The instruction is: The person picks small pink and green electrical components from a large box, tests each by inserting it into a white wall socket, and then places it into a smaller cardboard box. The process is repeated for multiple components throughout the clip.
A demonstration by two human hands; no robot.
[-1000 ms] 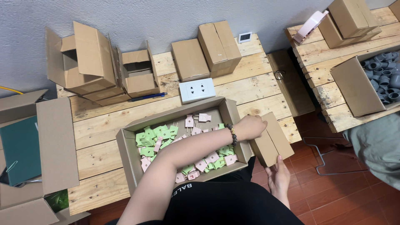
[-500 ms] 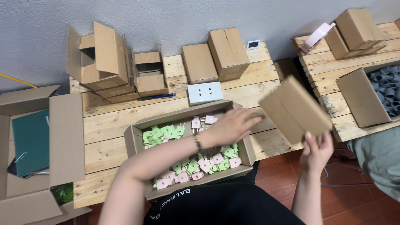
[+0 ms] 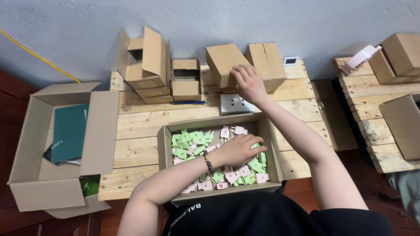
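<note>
Plugs, green and pink, are heaped in an open shallow cardboard tray that sits at the near edge of the wooden table, directly in front of the person. The left hand is laid palm-down on the heap towards the tray's 3 o'clock side, fingers curled into the plugs; whether any single plug is gripped cannot be told. A bead bracelet is worn on that wrist.

The right hand is extended to 12 o'clock of the tray and is pressed, fingers bent, against a closed small cardboard box that stands tilted at the back of the table. This box is seen touching a second closed box at its 3 o'clock. A white wall socket plate lies flat just below the right hand, between the hand and the tray's far rim.

At 10 o'clock of the tray, a stack of open small cartons is noted, with a blue pen lying just in front. At 9 o'clock, off the table, a large open carton holding a dark green item is recorded. A small white device rests by the wall at 1 o'clock.
</note>
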